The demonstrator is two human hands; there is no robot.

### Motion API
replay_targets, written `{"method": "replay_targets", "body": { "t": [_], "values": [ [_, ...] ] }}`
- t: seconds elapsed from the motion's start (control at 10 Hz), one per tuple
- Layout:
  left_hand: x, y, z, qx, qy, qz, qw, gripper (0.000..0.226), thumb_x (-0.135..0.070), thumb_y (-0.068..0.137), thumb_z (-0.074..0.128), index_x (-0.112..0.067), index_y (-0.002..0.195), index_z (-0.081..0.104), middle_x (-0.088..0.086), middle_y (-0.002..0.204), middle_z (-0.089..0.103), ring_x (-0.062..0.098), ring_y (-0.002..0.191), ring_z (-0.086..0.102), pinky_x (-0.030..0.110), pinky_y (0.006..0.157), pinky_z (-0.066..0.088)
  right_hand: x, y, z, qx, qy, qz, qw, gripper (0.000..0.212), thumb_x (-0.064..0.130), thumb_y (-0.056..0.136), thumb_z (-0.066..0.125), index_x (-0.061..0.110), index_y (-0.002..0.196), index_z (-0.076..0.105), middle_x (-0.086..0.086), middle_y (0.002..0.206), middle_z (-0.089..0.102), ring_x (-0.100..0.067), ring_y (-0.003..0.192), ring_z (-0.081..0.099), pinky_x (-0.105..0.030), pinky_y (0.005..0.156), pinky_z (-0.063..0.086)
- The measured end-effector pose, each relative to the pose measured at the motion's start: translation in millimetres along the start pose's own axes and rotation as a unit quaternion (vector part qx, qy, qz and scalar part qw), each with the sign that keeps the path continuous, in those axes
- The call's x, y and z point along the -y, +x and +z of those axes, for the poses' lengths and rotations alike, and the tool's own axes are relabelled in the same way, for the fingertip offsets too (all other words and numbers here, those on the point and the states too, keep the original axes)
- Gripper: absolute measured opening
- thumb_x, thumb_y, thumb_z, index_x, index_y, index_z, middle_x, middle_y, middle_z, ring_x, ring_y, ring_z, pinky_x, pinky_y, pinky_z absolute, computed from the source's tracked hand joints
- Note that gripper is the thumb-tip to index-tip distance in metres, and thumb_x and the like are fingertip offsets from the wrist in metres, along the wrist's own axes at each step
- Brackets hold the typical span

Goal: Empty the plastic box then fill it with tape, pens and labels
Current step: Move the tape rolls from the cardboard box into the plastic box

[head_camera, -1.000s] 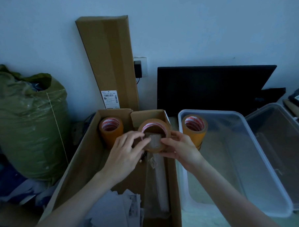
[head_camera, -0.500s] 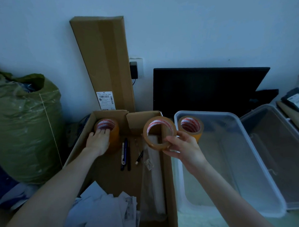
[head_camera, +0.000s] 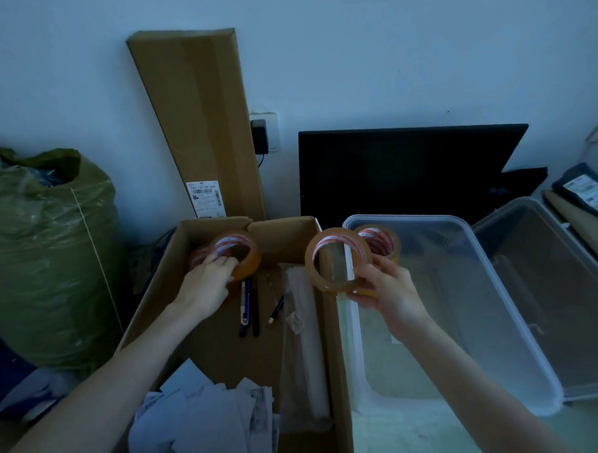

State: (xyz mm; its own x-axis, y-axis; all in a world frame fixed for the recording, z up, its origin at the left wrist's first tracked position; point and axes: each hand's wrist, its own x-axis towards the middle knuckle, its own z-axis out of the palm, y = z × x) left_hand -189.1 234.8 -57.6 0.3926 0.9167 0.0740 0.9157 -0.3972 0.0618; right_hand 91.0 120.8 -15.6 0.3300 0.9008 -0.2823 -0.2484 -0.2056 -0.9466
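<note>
Now the right hand [head_camera: 389, 293], fingers clamped on a brown tape roll [head_camera: 337, 260], should lower it flat into the clear plastic box [head_camera: 512, 341]; the left hand [head_camera: 207, 285] grips another roll [head_camera: 239, 256].

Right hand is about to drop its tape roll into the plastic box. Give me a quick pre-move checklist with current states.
1. Right hand grips the held tape roll: ok.
2. Roll is past the plastic box rim: not ok, it straddles the rim.
3. Box floor free near the tape roll already inside: ok.
4. Left hand secure on the second tape roll in the cardboard box: cannot tell.
5. Pens still to transfer: ok, visible.
</note>
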Motion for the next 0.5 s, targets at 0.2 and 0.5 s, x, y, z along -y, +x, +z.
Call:
{"method": "replay_targets", "body": {
  "t": [0.2, 0.5],
  "values": [
    [-45.1, -16.7, -22.1, -0.114, -0.056, 0.108, 0.986, 0.038, 0.001, 0.076, 0.073, -0.01, 0.112, 0.063, 0.005, 0.106, 0.065, 0.023, 0.109, 0.058, 0.034, 0.074, 0.056, 5.2, 0.6, -35.5, -0.023, -0.022, 0.016, 0.999, 0.018, 0.001, 0.086, 0.057, 0.0, 0.101, 0.067, -0.019, 0.086, 0.068, -0.025, 0.078, 0.067, -0.036, 0.063, 0.059],
    [-91.0, -37.7, -33.6, -0.187, -0.097, 0.18, 0.961, 0.037, 0.002, 0.074, 0.074, -0.009, 0.109, 0.065, 0.005, 0.1, 0.068, 0.026, 0.105, 0.06, 0.038, 0.079, 0.051, -17.1, 34.6, -97.3, -0.04, -0.177, 0.16, 0.97, 0.017, -0.008, 0.079, 0.057, -0.006, 0.093, 0.065, -0.021, 0.077, 0.059, -0.03, 0.072, 0.062, -0.046, 0.068, 0.059]
  ]
}}
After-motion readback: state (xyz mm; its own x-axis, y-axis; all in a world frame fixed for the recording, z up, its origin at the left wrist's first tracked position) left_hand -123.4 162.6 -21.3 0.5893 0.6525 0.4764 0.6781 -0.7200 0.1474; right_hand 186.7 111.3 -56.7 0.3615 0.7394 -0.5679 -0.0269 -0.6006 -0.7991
